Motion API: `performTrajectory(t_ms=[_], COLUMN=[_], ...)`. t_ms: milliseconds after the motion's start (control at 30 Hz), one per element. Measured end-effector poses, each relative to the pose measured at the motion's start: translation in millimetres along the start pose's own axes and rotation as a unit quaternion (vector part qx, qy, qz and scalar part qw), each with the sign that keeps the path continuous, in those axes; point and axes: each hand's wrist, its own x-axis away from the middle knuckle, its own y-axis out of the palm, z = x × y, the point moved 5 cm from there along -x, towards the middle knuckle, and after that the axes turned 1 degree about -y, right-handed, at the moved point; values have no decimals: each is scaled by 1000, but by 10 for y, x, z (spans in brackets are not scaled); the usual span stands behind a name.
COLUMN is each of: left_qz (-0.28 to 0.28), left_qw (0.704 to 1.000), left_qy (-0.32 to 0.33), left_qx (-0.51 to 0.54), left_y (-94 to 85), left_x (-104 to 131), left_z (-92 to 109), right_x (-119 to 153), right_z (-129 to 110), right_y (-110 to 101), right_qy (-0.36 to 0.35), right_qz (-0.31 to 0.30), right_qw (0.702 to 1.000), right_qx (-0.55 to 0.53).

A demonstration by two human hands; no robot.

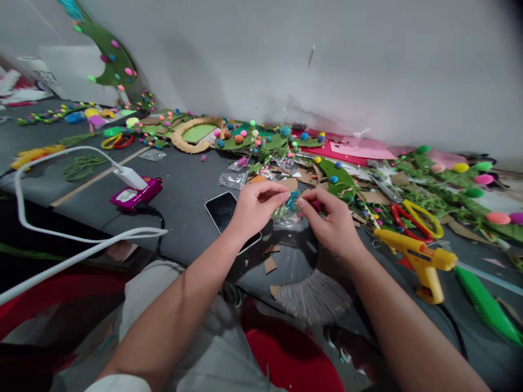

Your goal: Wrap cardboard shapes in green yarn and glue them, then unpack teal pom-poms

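My left hand (258, 209) and my right hand (330, 216) meet over the table, fingers pinched on a small blue piece (293, 200) between them. What the piece is cannot be made out. Just beneath it lies a clear plastic bag (287, 218) with greenish contents. A phone (223, 211) with a dark screen lies partly under my left forearm. Below my right hand, a grey yarn-wrapped cardboard arc (316, 294) rests at the table's front edge, partly hidden by the forearm. Cardboard scraps (270, 265) sit near it.
A yellow glue gun (420, 258), scissors (417, 220) and a green comb-like object (486, 305) lie right. A magenta power socket (137, 194) with a white cable stands left. Pom-poms, green felt leaves (337, 177) and a straw-coloured ring (192, 136) line the back.
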Motion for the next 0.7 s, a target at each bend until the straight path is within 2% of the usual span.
performTrajectory(t_ms=[200, 400, 567, 700], left_qz=[-41, -63, -49, -19], left_qw=[999, 998, 999, 1000], left_qy=[-7, -10, -6, -4], left_qx=[2, -4, -7, 7], left_y=[30, 65, 59, 26], left_x=[22, 54, 52, 19], left_z=[29, 18, 7, 21], right_x=[6, 17, 25, 16], right_z=[32, 27, 12, -8], right_y=[0, 43, 56, 24], right_qy=[6, -11, -39, -32], right_qz=[1, -35, -50, -18], right_qw=[1000, 999, 996, 997], right_qx=[4, 30, 63, 65])
